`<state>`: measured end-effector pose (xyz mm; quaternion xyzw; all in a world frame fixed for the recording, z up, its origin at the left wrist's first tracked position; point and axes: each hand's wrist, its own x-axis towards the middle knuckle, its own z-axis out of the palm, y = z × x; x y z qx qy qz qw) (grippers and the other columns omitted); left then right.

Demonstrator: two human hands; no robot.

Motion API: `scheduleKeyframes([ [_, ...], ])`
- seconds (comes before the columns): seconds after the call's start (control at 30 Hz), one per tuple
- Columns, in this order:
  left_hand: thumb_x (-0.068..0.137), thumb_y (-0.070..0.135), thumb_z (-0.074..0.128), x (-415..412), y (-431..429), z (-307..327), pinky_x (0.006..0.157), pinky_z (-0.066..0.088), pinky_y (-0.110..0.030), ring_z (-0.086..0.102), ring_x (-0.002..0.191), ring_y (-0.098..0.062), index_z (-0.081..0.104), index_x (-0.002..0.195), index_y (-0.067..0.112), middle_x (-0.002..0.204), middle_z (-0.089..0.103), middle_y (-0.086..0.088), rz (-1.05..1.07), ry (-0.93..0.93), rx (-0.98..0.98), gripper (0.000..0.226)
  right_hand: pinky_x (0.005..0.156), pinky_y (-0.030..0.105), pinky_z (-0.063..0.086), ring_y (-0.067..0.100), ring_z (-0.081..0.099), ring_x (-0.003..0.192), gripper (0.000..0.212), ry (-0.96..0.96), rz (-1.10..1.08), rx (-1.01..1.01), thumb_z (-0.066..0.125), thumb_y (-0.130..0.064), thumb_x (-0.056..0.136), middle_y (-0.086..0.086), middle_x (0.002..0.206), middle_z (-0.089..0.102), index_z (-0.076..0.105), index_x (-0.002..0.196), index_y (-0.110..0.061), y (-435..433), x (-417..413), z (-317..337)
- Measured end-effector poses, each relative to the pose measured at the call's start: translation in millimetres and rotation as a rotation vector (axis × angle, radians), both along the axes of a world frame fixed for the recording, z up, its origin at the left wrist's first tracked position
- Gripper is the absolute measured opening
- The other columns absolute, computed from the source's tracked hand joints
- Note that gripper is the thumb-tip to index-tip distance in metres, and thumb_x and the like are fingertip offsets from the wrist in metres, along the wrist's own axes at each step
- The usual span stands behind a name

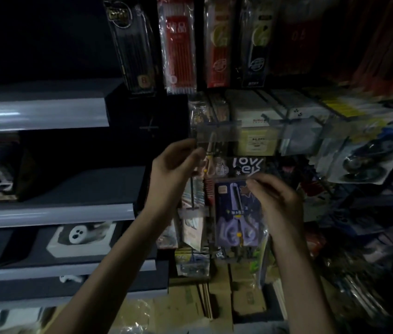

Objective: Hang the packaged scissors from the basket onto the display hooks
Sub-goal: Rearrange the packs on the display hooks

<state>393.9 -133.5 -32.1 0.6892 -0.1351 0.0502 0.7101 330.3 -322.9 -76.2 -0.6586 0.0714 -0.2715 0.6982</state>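
Note:
A pack of purple-handled scissors [237, 218] on a dark blue card hangs upright in front of the display rack. My right hand [275, 201] pinches its top right corner. My left hand [173, 165] is raised to the left and pinches the edge of a clear pack with yellow-handled scissors [211, 160] just under a clear hook label [217, 133]. The hook itself is hard to make out in the dim light. No basket is in view.
Packs of pens and pencils [181, 44] hang above. Boxed goods [255, 121] sit on the rack behind the hooks, and packs of black items [369, 160] hang at the right. Grey shelves [41, 114] run along the left. Cardboard boxes [214, 297] lie below.

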Motion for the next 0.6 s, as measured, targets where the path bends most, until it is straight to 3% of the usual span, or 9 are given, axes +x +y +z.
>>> scheduleKeyframes([
  [0.13,0.104,0.01,0.065,18,-9,13,0.097,0.061,-0.048,0.075,0.103,-0.025,0.065,0.134,0.008,0.115,0.077,-0.011,0.032,0.029,-0.002,0.03,0.067,0.008,0.05,-0.009,0.07,0.077,0.014,0.019,-0.034,-0.019,0.073,-0.006,0.093,-0.022,0.078,0.076,0.075,0.092,-0.02,-5,7,-6],
  [0.37,0.104,0.009,0.062,3,-7,26,0.103,0.052,-0.06,0.068,0.093,-0.028,0.07,0.116,-0.002,0.096,0.071,-0.02,-0.038,-0.033,-0.018,0.018,0.068,0.012,0.052,-0.005,0.069,0.075,0.012,0.015,-0.061,-0.047,0.077,-0.017,0.091,-0.018,0.077,0.076,0.074,0.086,-0.028,-8,16,-8],
  [0.5,0.108,0.016,0.058,-5,-4,37,0.097,0.057,-0.049,0.068,0.096,-0.025,0.071,0.12,-0.002,0.101,0.073,-0.013,-0.057,-0.119,-0.058,0.025,0.069,0.014,0.052,0.0,0.071,0.079,0.008,-0.014,-0.04,-0.063,0.075,-0.02,0.093,-0.014,0.081,0.077,0.075,0.088,-0.027,0,24,-1],
  [0.6,0.106,0.009,0.06,-5,-2,43,0.096,0.059,-0.036,0.073,0.107,-0.019,0.069,0.129,0.002,0.118,0.076,-0.008,-0.007,-0.33,0.053,0.026,0.068,0.014,0.05,-0.002,0.071,0.08,0.006,-0.031,-0.015,-0.05,0.075,-0.018,0.093,-0.014,0.082,0.077,0.076,0.091,-0.024,6,32,4],
])
